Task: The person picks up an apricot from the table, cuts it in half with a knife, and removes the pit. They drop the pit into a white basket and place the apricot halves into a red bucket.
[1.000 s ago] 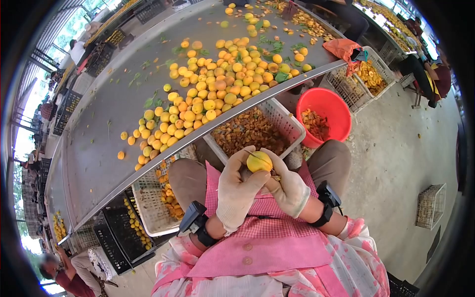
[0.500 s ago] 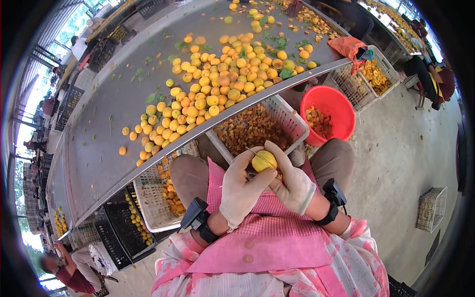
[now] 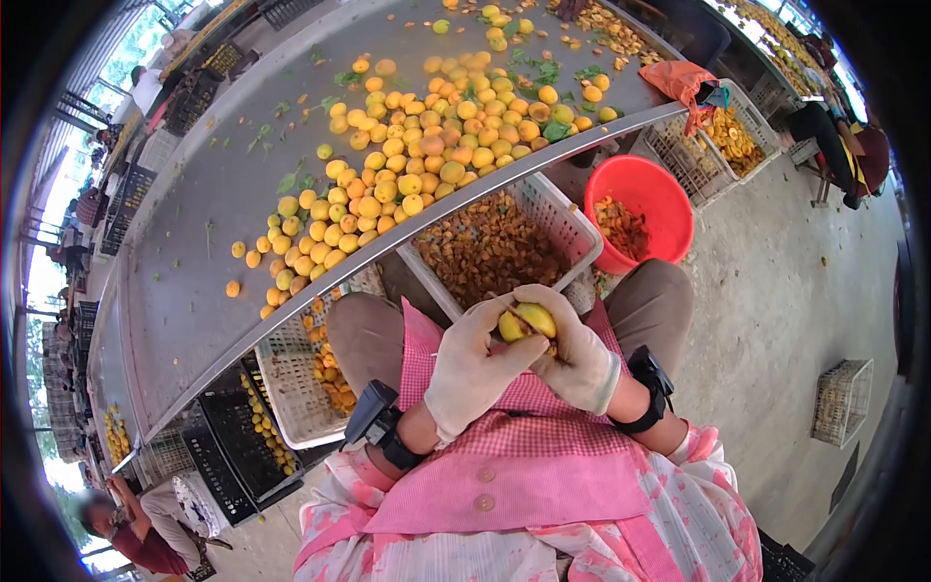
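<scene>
A yellow-green apricot (image 3: 539,317) is held between my two gloved hands, above my lap. A dark gap runs across it, so the fruit looks split into two parts. My left hand (image 3: 477,364) closes on its left side, fingers curled round and thumb against it. Wrapped round the right side is my right hand (image 3: 572,359), its thumb meeting the left thumb below the fruit. Both hands wear whitish gloves. Whether a small blade sits among the fingers is hidden. Just beyond the hands stands a white crate (image 3: 585,240) holding brown pits.
Many whole apricots (image 3: 407,175) lie on the metal table (image 3: 194,281). A red bucket (image 3: 669,209) with orange pieces stands right of the pit crate. Another white crate (image 3: 281,388) holds apricot halves at left, beside a black crate (image 3: 218,451). Other people sit around the edges.
The apricot was whole-looking with a thin line across it; now a dark gap parts it. My hands have turned it slightly and stay together. The view has shifted a little.
</scene>
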`<state>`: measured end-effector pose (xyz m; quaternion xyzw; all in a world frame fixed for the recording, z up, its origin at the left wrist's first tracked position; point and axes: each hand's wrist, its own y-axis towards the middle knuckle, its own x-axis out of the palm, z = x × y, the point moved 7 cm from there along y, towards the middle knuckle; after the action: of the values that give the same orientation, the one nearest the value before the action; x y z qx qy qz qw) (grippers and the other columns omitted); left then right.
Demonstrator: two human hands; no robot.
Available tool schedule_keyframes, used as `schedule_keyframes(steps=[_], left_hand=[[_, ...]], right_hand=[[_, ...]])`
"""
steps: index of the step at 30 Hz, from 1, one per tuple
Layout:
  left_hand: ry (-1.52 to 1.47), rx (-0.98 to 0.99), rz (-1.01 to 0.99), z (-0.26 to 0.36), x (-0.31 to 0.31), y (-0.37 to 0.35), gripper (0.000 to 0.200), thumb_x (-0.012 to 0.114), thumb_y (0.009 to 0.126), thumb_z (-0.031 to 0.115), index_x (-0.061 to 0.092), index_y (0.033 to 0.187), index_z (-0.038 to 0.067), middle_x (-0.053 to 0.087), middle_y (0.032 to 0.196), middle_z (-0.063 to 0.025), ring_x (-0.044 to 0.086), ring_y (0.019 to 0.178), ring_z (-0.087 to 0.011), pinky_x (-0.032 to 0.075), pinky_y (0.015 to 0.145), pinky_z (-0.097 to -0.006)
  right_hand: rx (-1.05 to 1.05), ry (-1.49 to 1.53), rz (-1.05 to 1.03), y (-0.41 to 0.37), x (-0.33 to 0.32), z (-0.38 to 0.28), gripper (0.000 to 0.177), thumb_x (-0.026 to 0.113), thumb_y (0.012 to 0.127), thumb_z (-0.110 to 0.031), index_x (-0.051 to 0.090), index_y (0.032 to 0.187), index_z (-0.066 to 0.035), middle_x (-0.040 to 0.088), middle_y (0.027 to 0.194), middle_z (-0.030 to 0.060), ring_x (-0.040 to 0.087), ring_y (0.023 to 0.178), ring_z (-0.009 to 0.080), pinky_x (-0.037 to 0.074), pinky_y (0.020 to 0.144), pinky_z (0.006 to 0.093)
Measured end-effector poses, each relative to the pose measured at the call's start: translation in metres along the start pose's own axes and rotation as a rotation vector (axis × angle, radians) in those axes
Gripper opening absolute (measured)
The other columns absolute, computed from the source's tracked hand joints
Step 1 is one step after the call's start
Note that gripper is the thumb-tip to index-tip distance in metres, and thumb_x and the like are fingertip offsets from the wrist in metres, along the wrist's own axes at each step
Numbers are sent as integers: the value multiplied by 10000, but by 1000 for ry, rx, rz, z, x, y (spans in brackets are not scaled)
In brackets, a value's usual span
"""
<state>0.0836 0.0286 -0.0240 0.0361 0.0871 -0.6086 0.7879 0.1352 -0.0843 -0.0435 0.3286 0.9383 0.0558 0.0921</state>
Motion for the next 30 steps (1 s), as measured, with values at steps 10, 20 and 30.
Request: schedule_keyframes(steps=[10,20,30], left_hand=[[-428,-295,-119,-12,2,-6,318,608,906,100,548,1199,-9,602,977,-24,562,826,-77,481,719,-218],[-300,-290,80,-28,-45,-17,264,604,890,85,598,1138,-4,630,936,-32,548,775,-73,442,686,-211],[393,-265,957,-123,-269,-147,263,647,835,34,627,1095,-8,636,919,-63,575,808,-120,473,728,-243]], right_hand=[[455,382,-116,1,-1,-22,687,525,843,93,264,1464,-47,507,1238,106,550,1058,170,481,915,298],[504,329,-113,0,10,-15,819,531,821,93,163,1537,-63,596,1114,85,597,731,106,480,579,225],[443,618,339,-14,-7,9,484,415,939,-41,391,1419,19,542,636,58,483,424,123,439,454,226]])
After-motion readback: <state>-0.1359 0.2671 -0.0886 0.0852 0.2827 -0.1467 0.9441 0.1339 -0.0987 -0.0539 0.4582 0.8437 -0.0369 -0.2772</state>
